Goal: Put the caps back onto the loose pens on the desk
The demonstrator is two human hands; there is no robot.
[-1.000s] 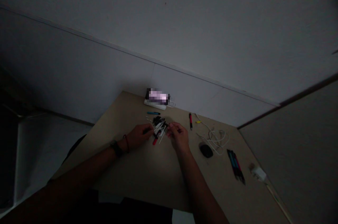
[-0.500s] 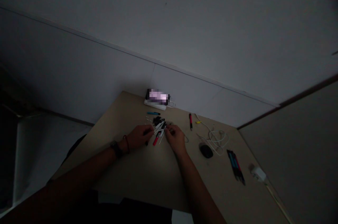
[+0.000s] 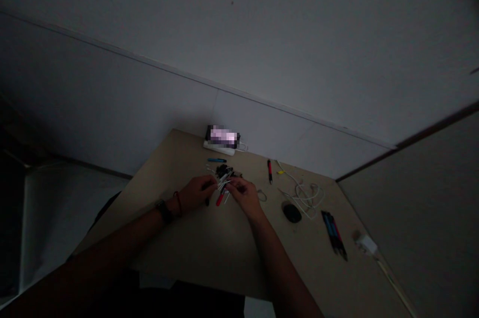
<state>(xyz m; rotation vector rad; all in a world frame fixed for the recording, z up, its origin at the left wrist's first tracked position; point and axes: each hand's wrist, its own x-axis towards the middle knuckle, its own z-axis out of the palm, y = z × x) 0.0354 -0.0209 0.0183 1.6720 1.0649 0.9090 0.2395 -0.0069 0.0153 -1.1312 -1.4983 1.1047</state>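
My left hand [image 3: 202, 189] is closed in a pinch at the left side of a small pile, with thin white sticks [image 3: 223, 178] like pen refills at its fingertips. My right hand [image 3: 245, 197] comes in from the right, its thumb and fingers pinched near the other ends of these sticks. What it grips is too small and dark to make out. Small black pen parts [image 3: 221, 170] lie just behind the sticks. A red pen barrel [image 3: 220, 199] rests between the hands, on the near side of the pile.
At the back a lit phone [image 3: 223, 137] leans above a white block [image 3: 219, 148]. A blue pen [image 3: 217, 160] and a red-black pen [image 3: 270, 171] lie nearby. Rightward are a white cable [image 3: 307, 200], a black mouse [image 3: 292, 212], several pens [image 3: 334, 235] and a white plug [image 3: 367, 245].
My right hand has shifted left, its fingertips now closer to the left hand's and over the white sticks. A ring-like loop beside it shows more fully. The left hand has hardly moved.
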